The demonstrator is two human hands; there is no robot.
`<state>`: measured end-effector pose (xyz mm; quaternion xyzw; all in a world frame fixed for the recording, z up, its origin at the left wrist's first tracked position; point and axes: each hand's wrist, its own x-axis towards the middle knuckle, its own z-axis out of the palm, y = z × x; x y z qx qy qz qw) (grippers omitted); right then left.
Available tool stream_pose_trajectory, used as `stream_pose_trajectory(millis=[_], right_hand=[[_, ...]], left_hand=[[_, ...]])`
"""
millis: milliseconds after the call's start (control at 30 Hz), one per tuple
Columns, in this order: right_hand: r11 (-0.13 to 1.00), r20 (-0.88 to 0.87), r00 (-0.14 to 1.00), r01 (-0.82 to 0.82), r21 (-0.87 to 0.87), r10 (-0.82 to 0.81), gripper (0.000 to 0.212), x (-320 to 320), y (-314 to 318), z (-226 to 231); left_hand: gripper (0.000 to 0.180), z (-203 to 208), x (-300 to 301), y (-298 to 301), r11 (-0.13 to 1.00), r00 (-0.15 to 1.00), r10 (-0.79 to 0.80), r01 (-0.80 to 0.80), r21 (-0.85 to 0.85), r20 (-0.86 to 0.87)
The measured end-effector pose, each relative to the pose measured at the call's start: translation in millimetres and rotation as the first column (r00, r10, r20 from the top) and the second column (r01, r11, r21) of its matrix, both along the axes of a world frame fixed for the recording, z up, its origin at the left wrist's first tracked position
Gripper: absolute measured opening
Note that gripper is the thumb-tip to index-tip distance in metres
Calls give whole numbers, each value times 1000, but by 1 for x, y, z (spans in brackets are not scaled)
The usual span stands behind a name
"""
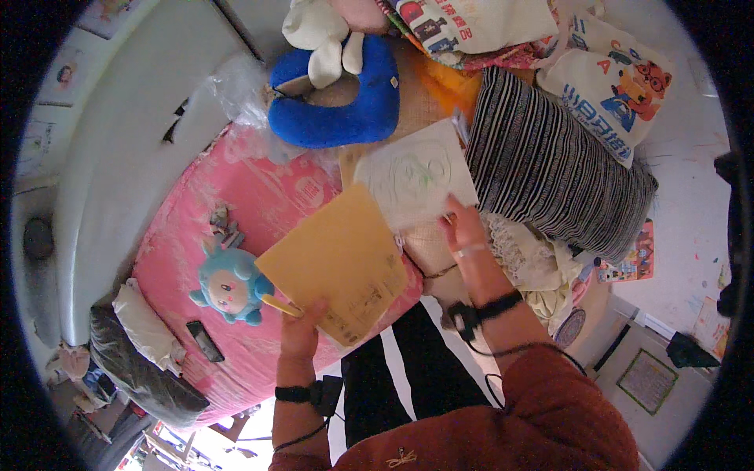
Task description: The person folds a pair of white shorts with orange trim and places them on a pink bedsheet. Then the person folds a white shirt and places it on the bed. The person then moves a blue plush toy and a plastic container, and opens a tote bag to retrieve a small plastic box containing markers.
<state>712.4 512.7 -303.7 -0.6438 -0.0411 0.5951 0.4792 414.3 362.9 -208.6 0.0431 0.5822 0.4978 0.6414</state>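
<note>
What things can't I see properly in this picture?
In the head view:
Left hand: some fingers are hidden under the brown sheet.
Yellow stick: too small to name; the left hand covers one end.
White paper: lines too faint to tell what's drawn.
Topmost printed bag: cut off by the upper edge.
Striped pillow: hides anything beneath it.

Tan card (334, 263); white sheet (416, 177); black-and-white striped cushion (554, 165)

Pink-covered bed (259, 184) carries teal plush toy (229, 284), small grey object (226, 228) just beside it, dark slim handset (205, 341); white pillow (148, 326) lies at left edge.
</note>
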Motion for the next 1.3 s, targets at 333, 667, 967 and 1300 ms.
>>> stream_pose_trajectory(millis=[333,667,967,1300], right_hand=[[817,-247,779,-539,205,576,33,-4,-62,162],[876,-543,688,-344,340,481,49,-26,-74,242],[869,-193,854,-441,223,483,61,12,-177,264],[979,-158,987,59,193,-28,49,113,-249,203]], left_hand=[[44,55,-16,31,935,941,-338,337,109,-12],[52,126,21,27,962,947,-246,264,67,-206],[59,165,57,20,598,547,-669,798,74,-504],[41,157,93,23,535,464,-803,838,-107,-374]])
